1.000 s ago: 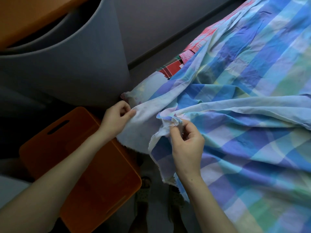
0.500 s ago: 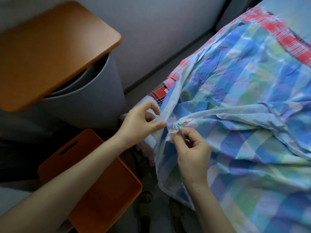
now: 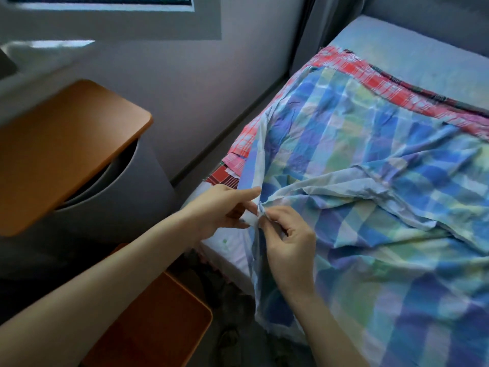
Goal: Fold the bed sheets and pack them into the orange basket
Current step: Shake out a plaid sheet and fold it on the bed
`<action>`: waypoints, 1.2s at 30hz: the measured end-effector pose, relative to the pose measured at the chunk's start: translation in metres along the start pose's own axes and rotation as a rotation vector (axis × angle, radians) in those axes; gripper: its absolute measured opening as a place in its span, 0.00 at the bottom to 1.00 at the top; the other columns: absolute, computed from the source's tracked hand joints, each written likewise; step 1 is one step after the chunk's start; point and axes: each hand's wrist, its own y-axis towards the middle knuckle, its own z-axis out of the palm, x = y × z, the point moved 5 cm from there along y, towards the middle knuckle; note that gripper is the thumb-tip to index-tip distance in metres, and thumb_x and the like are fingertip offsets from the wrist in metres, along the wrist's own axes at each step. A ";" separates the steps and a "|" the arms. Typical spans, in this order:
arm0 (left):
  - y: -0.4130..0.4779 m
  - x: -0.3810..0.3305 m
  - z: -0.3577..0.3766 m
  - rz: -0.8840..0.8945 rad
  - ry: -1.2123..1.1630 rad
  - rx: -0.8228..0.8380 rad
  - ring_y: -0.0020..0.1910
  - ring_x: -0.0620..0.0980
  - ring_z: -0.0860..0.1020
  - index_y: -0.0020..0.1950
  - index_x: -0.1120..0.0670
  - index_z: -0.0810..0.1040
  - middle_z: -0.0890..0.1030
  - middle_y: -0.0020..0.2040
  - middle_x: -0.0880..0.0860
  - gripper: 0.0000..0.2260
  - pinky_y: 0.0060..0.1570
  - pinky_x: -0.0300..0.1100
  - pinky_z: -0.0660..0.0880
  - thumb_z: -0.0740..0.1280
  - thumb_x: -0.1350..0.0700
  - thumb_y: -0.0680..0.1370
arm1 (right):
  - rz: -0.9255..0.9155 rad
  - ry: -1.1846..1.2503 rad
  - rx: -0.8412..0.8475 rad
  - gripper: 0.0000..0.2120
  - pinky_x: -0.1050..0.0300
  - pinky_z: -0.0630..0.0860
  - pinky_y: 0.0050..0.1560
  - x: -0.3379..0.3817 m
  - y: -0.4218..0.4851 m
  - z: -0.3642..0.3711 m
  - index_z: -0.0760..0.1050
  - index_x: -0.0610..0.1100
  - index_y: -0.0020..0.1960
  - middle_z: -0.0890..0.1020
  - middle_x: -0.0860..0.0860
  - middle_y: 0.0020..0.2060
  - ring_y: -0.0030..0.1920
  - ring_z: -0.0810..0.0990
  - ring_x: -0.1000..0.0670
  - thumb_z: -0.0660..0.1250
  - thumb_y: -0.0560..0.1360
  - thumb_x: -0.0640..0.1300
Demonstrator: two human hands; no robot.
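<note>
A blue and green checked bed sheet point(image 3: 370, 181) lies crumpled over the bed, with one edge hanging off the near side. My left hand point(image 3: 222, 210) pinches a corner of that sheet between thumb and fingers. My right hand point(image 3: 288, 245) pinches the same bunched corner right beside it, so the two hands almost touch. A red checked sheet point(image 3: 370, 78) lies under the blue one and shows along its far and left edges. The orange basket point(image 3: 148, 327) stands on the floor at the lower left, partly hidden by my left forearm.
A grey cabinet point(image 3: 111, 205) with an orange wooden top point(image 3: 66, 147) stands left of the bed, close to the basket. The grey wall runs behind it. Sandals lie on the dark floor point(image 3: 232, 337) between basket and bed. The light blue mattress point(image 3: 412, 51) shows at the far right.
My left hand moved right along the sheet edge to meet my right hand at the corner. The view tilted upward, so more of the bed and wall shows.
</note>
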 end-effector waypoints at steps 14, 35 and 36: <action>0.006 -0.022 0.037 -0.260 0.159 0.028 0.27 0.44 0.72 0.39 0.58 0.75 0.72 0.29 0.52 0.07 0.24 0.33 0.73 0.72 0.60 0.73 | -0.181 -0.273 0.030 0.16 0.62 0.71 0.61 0.005 -0.006 -0.009 0.78 0.36 0.58 0.82 0.43 0.52 0.55 0.78 0.49 0.57 0.77 0.40; -0.054 -0.207 0.190 0.065 0.330 0.313 0.13 0.41 0.64 0.34 0.57 0.64 0.65 0.17 0.50 0.15 0.14 0.28 0.59 0.54 0.64 0.80 | -0.101 -0.762 -0.507 0.12 0.55 0.78 0.33 -0.015 -0.018 -0.218 0.79 0.38 0.51 0.83 0.45 0.39 0.36 0.82 0.44 0.60 0.74 0.40; -0.065 -0.219 0.205 0.078 0.335 0.332 0.13 0.42 0.64 0.33 0.57 0.64 0.65 0.17 0.50 0.15 0.14 0.28 0.59 0.53 0.65 0.80 | -0.134 -0.803 -0.531 0.11 0.56 0.77 0.33 -0.010 -0.019 -0.234 0.77 0.39 0.52 0.82 0.45 0.38 0.35 0.82 0.45 0.59 0.75 0.41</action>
